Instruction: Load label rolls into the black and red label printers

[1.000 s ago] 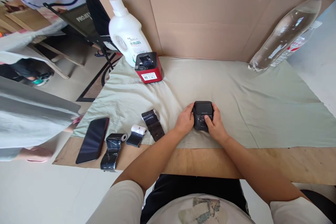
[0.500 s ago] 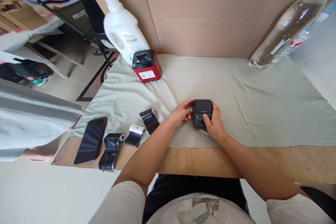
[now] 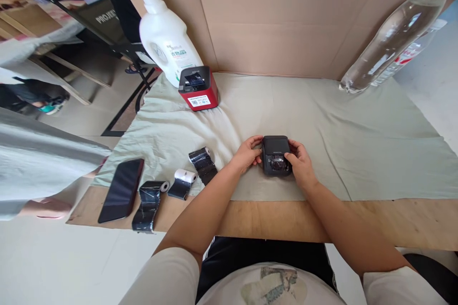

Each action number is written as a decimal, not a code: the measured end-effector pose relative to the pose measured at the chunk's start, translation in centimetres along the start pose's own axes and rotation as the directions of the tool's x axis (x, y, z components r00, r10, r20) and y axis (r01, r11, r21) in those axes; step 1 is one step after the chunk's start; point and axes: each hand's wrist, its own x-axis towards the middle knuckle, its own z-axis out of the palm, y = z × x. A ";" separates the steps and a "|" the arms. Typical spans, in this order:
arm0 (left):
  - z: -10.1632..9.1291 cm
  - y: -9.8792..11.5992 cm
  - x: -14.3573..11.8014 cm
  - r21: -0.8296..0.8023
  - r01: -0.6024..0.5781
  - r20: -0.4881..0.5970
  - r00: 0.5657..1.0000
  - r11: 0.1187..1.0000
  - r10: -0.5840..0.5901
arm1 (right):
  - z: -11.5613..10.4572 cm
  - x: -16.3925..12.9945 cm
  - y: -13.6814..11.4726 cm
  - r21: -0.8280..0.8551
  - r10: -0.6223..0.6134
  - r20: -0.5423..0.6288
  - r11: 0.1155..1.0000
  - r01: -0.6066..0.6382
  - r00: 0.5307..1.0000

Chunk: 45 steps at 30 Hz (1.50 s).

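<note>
Left hand [image 3: 246,153] and right hand [image 3: 301,164] grasp black box [image 3: 275,146] by its sides; three rolls [image 3: 185,175] lie left of it.

Forearms [image 3: 202,202] stretched forward, converging, hands [image 3: 247,154] [image 3: 302,164] slightly apart, fingers [image 3: 253,141] bent.

right hand [image 3: 303,167] slid thumb off middle of black device [image 3: 275,145], now at its 3 o'clock edge. left hand [image 3: 246,153] backed off toward 10 o'clock vs second ago, no longer flat along side.
</note>
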 end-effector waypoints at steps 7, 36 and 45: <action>0.0 -0.2 0.1 -0.021 -0.007 0.004 1.000 1.000 0.007 | -0.8 0.2 -0.4 -0.020 -0.015 0.012 1.000 0.016 1.000; 0.2 -1.6 -1.1 0.259 -0.308 -0.166 0.919 0.915 0.357 | -1.4 0.4 -1.5 -0.268 -0.321 0.103 0.902 0.338 0.941; 1.6 1.5 -1.6 0.705 -0.473 0.100 0.804 0.528 0.586 | -0.9 0.6 -0.1 -0.094 -0.255 0.090 0.960 0.263 0.963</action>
